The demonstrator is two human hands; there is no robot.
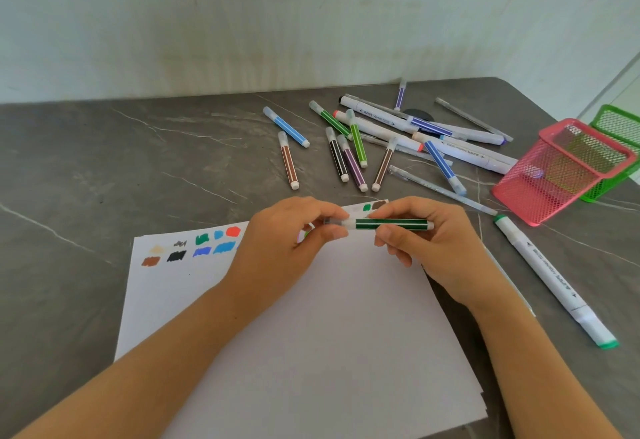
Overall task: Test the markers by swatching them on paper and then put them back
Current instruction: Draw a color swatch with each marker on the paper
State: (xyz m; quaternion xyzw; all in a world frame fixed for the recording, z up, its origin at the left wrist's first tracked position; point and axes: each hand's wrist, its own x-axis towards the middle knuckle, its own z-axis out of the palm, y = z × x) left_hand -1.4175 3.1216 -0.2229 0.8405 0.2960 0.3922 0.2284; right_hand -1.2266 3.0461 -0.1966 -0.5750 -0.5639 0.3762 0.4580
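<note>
We hold a dark green marker (391, 224) level over the white paper (311, 334), our left hand (284, 248) pinching its cap end, our right hand (433, 244) gripping the barrel, loose markers (356, 148) far right.

Soft even daylight, faint shadows, wide-angle edge warping.

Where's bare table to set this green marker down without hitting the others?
Bare table lies left of the paper, back to the wall. The paper's blank lower half is free too. Crowded: the marker pile back right, through to the pink basket.
</note>
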